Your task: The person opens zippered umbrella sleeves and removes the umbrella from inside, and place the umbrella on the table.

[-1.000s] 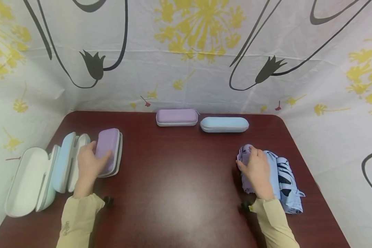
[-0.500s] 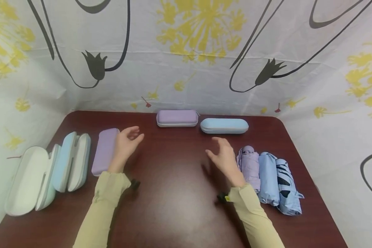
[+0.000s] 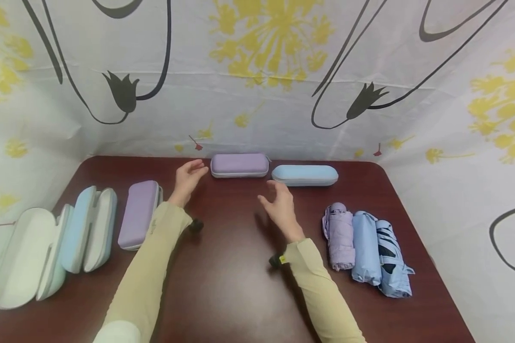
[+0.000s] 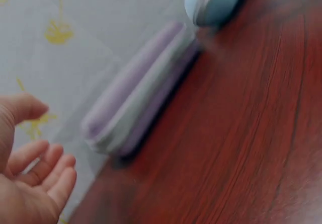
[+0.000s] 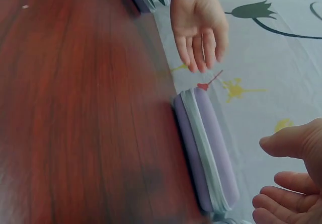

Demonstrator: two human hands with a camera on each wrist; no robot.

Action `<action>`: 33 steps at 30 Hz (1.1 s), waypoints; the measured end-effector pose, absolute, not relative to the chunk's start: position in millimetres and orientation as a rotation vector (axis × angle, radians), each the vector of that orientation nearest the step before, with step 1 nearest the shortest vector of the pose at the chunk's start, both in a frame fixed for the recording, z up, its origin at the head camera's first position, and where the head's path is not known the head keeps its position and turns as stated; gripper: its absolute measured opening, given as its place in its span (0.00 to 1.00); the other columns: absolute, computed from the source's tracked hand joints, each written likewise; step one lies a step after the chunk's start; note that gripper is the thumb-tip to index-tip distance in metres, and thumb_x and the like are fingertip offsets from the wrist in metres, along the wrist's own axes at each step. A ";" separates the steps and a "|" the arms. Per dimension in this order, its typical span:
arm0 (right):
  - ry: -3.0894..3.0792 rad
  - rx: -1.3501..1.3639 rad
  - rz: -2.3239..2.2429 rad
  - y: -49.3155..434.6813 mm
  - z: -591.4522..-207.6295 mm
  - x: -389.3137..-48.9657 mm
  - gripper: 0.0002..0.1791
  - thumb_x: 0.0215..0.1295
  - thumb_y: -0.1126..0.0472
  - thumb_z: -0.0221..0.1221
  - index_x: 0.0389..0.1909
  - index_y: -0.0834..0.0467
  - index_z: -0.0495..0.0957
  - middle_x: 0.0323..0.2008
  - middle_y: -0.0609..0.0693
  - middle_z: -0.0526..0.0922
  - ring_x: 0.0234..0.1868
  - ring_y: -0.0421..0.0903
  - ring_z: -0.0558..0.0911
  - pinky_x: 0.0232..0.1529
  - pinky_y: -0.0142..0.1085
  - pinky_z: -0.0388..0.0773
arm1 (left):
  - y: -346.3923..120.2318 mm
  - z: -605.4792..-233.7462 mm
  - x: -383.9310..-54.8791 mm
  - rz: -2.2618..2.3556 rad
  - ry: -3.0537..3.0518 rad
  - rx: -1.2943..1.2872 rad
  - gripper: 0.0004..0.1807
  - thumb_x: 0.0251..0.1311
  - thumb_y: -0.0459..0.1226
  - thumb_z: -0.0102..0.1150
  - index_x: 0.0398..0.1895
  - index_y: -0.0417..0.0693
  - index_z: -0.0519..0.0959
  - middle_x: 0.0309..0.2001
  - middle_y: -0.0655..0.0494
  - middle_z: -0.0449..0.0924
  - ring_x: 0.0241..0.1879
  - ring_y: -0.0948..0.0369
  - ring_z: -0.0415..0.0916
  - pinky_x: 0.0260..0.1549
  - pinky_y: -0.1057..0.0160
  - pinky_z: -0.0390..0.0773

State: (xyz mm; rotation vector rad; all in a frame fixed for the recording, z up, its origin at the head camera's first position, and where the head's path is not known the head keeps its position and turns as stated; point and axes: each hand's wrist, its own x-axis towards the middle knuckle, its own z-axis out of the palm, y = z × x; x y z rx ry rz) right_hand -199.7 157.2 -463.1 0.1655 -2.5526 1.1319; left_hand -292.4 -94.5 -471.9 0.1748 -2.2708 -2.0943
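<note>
A closed purple zip case [image 3: 239,165] lies at the back edge of the table. Just left of it, my left hand [image 3: 188,178] hovers with relaxed fingers and holds nothing. To the front right of that case, my right hand [image 3: 280,207] is in the air, thumb and fingers apart, also holding nothing. A closed light blue zip case [image 3: 304,175] lies beyond the right hand's fingertips. In the left wrist view the purple case [image 4: 136,93] is blurred and apart from the fingers. The right wrist view shows both hands near the purple case [image 5: 206,151], neither touching it.
At the left of the dark red table [image 3: 236,286] lie another purple case [image 3: 138,214], an open light blue case [image 3: 79,231] and an open pale case [image 3: 25,259]. At the right lie a folded lilac umbrella [image 3: 340,238], a blue one [image 3: 365,247] and a blue-and-black one [image 3: 392,259].
My left hand has left the purple case at the left and moved right and back. My right hand has left the lilac umbrella and moved left. Both now hover near the back purple case.
</note>
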 end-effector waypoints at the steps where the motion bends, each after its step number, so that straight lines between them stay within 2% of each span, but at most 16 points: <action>1: -2.554 0.155 1.139 154.6 -463.5 -201.3 0.25 0.54 0.64 0.66 0.52 0.67 0.73 0.48 0.62 0.77 0.49 0.56 0.77 0.50 0.46 0.73 | -94.2 -474.0 -295.6 -2.107 -2.270 0.159 0.24 0.58 0.30 0.59 0.59 0.32 0.70 0.56 0.39 0.73 0.55 0.51 0.71 0.53 0.60 0.72; 10: -2.598 0.107 1.144 143.8 -463.0 -207.8 0.24 0.54 0.64 0.65 0.52 0.66 0.73 0.48 0.61 0.77 0.49 0.55 0.77 0.49 0.46 0.74 | -85.9 -482.7 -313.6 -2.158 -2.357 0.012 0.31 0.56 0.29 0.60 0.64 0.33 0.64 0.60 0.38 0.68 0.59 0.49 0.67 0.56 0.56 0.69; 18: -2.587 0.129 1.164 143.8 -466.3 -205.0 0.23 0.53 0.65 0.65 0.50 0.68 0.74 0.46 0.63 0.77 0.47 0.56 0.77 0.48 0.47 0.74 | -83.0 -483.8 -325.8 -1.727 -2.728 -0.157 0.38 0.52 0.31 0.63 0.67 0.35 0.59 0.63 0.36 0.64 0.62 0.45 0.62 0.59 0.51 0.64; 25: -2.530 0.173 1.165 148.6 -475.3 -207.3 0.20 0.54 0.62 0.64 0.48 0.66 0.75 0.43 0.61 0.78 0.45 0.55 0.78 0.46 0.45 0.75 | -80.6 -486.6 -336.3 -1.433 -2.854 -0.316 0.45 0.45 0.32 0.68 0.68 0.33 0.56 0.65 0.36 0.60 0.64 0.46 0.59 0.63 0.52 0.59; 29: -2.542 0.165 1.173 148.5 -469.0 -205.1 0.20 0.54 0.65 0.64 0.48 0.67 0.75 0.43 0.62 0.78 0.46 0.57 0.78 0.47 0.47 0.74 | -81.2 -487.8 -338.5 -1.394 -2.855 -0.354 0.46 0.43 0.32 0.69 0.67 0.34 0.57 0.65 0.36 0.60 0.64 0.46 0.58 0.63 0.52 0.57; 33: -2.577 0.141 1.158 148.7 -465.0 -205.2 0.21 0.53 0.66 0.65 0.49 0.68 0.75 0.45 0.62 0.78 0.47 0.56 0.77 0.48 0.46 0.74 | -82.0 -487.4 -339.4 -1.329 -2.851 -0.402 0.44 0.40 0.33 0.72 0.64 0.34 0.62 0.61 0.37 0.65 0.60 0.45 0.63 0.61 0.51 0.60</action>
